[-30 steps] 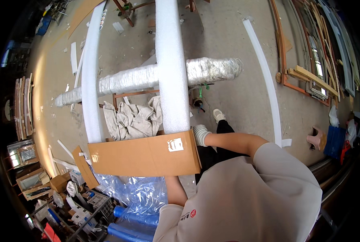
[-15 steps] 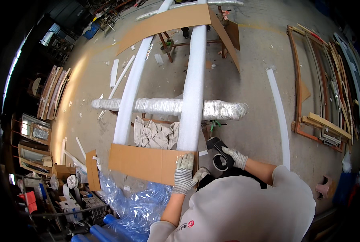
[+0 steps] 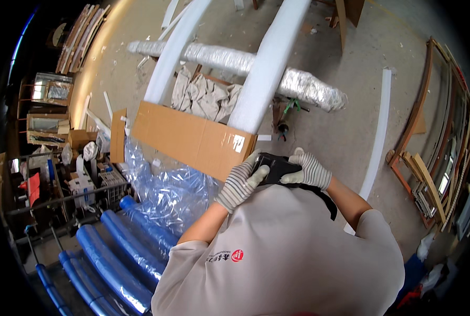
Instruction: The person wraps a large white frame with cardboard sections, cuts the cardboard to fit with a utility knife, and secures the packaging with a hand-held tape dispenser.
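Note:
Close in front of my body is a black tape dispenser (image 3: pixel 278 167), with both hands around it. My left hand (image 3: pixel 243 181), in a striped work glove, grips its left side with the thumb on top. On its right side, my right hand (image 3: pixel 313 171), gloved alike, has its fingers closed. The tape roll is hidden from this angle. Just beyond my left hand, a brown cardboard piece (image 3: pixel 179 137) covers the near ends of two white foam-wrapped bars (image 3: pixel 269 68). A small pale patch (image 3: pixel 238 142) shows near the cardboard's right end.
Under the bars runs a support roll wrapped in shiny film (image 3: pixel 219 58), with a crumpled cloth (image 3: pixel 206 95) nearby. Blue film rolls (image 3: pixel 114 263) and loose clear plastic (image 3: pixel 166 181) lie at left. A white strip (image 3: pixel 377 131) and wooden frames (image 3: pixel 416 126) are at right.
My left hand has left the cardboard and taken hold of the tape dispenser. The dispenser is now close to my body, between both hands. The whole view has tilted and shifted nearer my body.

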A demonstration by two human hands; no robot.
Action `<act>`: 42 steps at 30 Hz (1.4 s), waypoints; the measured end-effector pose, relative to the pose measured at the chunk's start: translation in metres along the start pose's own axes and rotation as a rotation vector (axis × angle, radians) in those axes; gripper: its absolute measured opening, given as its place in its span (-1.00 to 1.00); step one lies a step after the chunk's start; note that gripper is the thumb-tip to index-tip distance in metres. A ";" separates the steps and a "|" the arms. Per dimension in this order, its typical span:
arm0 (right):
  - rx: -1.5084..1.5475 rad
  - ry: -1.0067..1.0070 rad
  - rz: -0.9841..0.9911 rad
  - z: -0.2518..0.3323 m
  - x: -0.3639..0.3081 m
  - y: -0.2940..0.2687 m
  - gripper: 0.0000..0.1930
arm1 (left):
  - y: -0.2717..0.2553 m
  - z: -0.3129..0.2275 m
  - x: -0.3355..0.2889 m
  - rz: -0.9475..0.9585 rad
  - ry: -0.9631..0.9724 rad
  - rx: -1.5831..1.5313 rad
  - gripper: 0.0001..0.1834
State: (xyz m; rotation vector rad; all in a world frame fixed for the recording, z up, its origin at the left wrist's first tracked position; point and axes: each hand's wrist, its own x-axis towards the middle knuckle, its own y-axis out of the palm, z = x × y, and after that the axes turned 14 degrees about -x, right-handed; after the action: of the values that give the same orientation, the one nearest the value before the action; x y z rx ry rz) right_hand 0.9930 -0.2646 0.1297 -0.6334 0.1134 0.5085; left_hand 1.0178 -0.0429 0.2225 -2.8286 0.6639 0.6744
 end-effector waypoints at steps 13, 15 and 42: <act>0.438 0.231 0.225 0.008 -0.015 0.016 -0.64 | -0.066 0.062 -0.019 -0.631 0.010 -0.444 -0.75; 0.284 0.221 0.178 -0.001 -0.005 0.025 -0.61 | -0.072 0.067 -0.010 -0.756 0.171 0.028 -0.70; -0.195 0.404 0.351 -0.114 0.071 0.119 -0.34 | -0.048 0.190 -0.001 -0.253 -0.821 -1.616 -0.43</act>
State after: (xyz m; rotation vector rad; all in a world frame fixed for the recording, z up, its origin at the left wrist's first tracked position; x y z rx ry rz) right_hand 1.0029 -0.2209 -0.0442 -0.9096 0.5698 0.7295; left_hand 0.9650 0.0473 0.0572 -2.8195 -0.7554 3.0346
